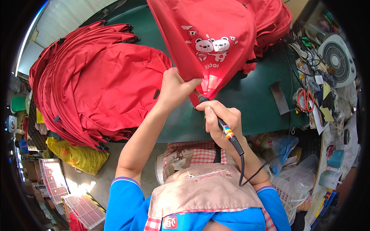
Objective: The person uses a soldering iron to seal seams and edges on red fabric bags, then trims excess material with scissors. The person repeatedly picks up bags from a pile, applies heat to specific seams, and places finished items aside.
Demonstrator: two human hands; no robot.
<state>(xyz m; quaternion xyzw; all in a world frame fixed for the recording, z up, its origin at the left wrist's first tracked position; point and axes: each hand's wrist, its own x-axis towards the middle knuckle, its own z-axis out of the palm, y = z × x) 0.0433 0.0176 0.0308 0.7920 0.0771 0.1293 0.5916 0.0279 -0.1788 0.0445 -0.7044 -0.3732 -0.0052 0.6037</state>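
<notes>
A red fabric piece (231, 27) printed with two white bears spreads over the far middle of the dark green table (254, 115). My left hand (175, 87) is closed on its near edge, pinching the cloth. In my right hand (222, 118) is a pen-shaped corded soldering iron (227, 133) with a black handle and coloured bands. Its front end lies against or just under the fabric's near corner, where a bright patch shows; cloth and fingers partly hide the tip. A thick stack of red fabric pieces (111, 81) with small black end fittings lies left of my left forearm.
More red fabric (271, 23) is heaped at the far right. A flat metal strip (279, 97) lies right of my hands. Red-handled scissors (305, 101), tangled cords and a white fan (336, 61) crowd the right side. The iron's black cable (242, 169) loops beside my right forearm.
</notes>
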